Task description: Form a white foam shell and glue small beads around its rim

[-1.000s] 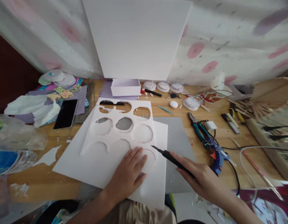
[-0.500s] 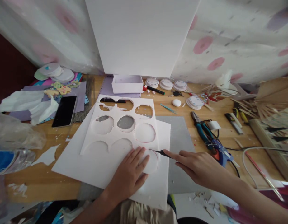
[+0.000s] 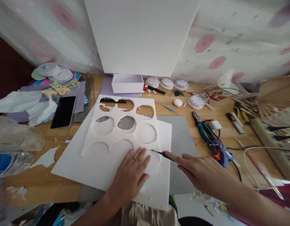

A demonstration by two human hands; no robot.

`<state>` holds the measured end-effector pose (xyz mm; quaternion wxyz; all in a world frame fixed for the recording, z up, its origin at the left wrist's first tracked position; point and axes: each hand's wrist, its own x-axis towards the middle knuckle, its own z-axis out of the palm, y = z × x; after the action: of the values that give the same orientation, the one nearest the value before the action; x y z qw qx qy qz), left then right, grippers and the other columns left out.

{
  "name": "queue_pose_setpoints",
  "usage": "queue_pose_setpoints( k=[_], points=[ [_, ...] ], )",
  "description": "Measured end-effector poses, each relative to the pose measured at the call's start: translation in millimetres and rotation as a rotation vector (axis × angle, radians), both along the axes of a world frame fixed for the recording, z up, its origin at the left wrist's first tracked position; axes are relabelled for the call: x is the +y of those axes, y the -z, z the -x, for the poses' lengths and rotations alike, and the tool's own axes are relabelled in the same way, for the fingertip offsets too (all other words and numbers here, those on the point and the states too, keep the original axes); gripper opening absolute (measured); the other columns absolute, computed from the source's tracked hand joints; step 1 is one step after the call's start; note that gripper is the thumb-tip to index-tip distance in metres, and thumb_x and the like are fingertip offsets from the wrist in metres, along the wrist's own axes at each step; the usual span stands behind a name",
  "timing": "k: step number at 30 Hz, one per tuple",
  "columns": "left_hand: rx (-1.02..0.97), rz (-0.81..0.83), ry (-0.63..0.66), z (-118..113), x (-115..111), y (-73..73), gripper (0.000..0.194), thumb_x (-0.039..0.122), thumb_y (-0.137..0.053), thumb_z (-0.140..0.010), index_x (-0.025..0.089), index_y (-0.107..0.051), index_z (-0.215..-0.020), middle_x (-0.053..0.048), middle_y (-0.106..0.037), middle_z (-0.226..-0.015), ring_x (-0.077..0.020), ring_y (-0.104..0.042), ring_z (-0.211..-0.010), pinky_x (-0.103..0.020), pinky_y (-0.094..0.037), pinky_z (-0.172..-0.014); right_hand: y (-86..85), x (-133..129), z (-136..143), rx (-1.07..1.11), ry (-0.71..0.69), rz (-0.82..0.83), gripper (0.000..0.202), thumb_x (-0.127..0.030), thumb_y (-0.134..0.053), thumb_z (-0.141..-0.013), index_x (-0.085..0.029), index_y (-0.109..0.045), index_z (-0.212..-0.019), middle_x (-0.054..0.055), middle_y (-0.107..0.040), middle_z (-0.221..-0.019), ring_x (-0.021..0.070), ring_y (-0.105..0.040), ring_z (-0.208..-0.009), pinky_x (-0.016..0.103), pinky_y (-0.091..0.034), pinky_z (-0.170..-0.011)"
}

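Observation:
A white foam-like sheet [image 3: 95, 139] with several round cut-outs lies on a larger white board [image 3: 95, 172]. My left hand [image 3: 132, 172] rests flat, fingers stretched out, on the sheet's near edge and partly over a round white piece [image 3: 153, 166] edged by a thin red line. In my right hand [image 3: 201, 169] is a slim black craft knife [image 3: 167, 154], forefinger along its handle. Its tip touches the upper edge of that round piece, on the red line. The left side of the piece is hidden under my left fingers.
A grey cutting mat [image 3: 182, 138] lies under the board. On the right are pliers [image 3: 202, 130] and a blue glue gun [image 3: 222, 153]. A phone [image 3: 63, 112] lies left; a white box [image 3: 127, 84] and tweezers [image 3: 169, 109] lie behind the sheet.
The knife tip has shifted slightly left along the red line with my right hand. My left hand stays in place. The camera view has moved a little.

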<state>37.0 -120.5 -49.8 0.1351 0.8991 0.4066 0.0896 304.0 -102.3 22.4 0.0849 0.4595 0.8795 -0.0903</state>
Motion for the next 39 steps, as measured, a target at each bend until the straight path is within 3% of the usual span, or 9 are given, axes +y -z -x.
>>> queue_pose_setpoints(
  k=[13, 19, 28, 33, 39],
  points=[
    [-0.036, 0.035, -0.004, -1, 0, -0.7, 0.052, 0.025, -0.046, -0.09, 0.021, -0.034, -0.141, -0.008, -0.03, -0.151, -0.0248, -0.024, -0.14, -0.054, -0.022, -0.112, -4.0, -15, -4, 0.192, 0.187, 0.074, 0.051, -0.022, -0.044, -0.088, -0.035, -0.042, -0.137, 0.0, -0.072, -0.076, 0.0156, -0.065, -0.056, 0.021, -0.043, -0.047],
    [-0.026, 0.011, -0.001, -3, 0, -2.6, 0.051, 0.024, -0.046, -0.09, 0.02, -0.036, -0.14, -0.01, -0.033, -0.149, -0.0254, -0.025, -0.139, -0.053, -0.021, -0.113, 5.9, -36, 2, 0.189, 0.249, 0.024, 0.056, -0.021, -0.041, -0.088, -0.033, -0.035, -0.141, 0.001, -0.071, -0.072, 0.017, -0.065, -0.051, 0.023, -0.045, -0.045],
    [0.014, 0.005, -0.005, -4, -1, -3.0, 0.051, 0.028, -0.044, -0.091, 0.02, -0.034, -0.141, -0.01, -0.031, -0.15, -0.0262, -0.025, -0.139, -0.055, -0.02, -0.111, 25.0, -78, 36, 0.087, 0.355, -0.111, 0.065, -0.016, -0.033, -0.091, -0.027, -0.006, -0.149, -0.003, -0.063, -0.058, 0.0178, -0.06, -0.035, 0.023, -0.034, -0.027],
    [-0.02, -0.007, -0.031, -5, -1, -4.1, 0.048, 0.029, -0.043, -0.092, 0.02, -0.039, -0.139, -0.01, -0.035, -0.148, -0.0258, -0.029, -0.138, -0.054, -0.019, -0.112, 30.2, -94, 41, 0.143, 0.45, -0.079, 0.065, -0.021, -0.033, -0.092, -0.03, -0.005, -0.149, 0.001, -0.069, -0.067, 0.0194, -0.058, -0.032, 0.026, -0.037, -0.025],
    [-0.022, -0.02, -0.014, -6, 1, -3.5, 0.047, 0.027, -0.043, -0.092, 0.019, -0.04, -0.138, -0.011, -0.036, -0.147, -0.027, -0.029, -0.138, -0.055, -0.021, -0.112, 30.8, -103, 51, 0.253, 0.566, -0.037, 0.062, -0.021, -0.03, -0.092, -0.031, -0.006, -0.149, 0.004, -0.072, -0.077, 0.02, -0.061, -0.038, 0.027, -0.047, -0.033]
  ],
)
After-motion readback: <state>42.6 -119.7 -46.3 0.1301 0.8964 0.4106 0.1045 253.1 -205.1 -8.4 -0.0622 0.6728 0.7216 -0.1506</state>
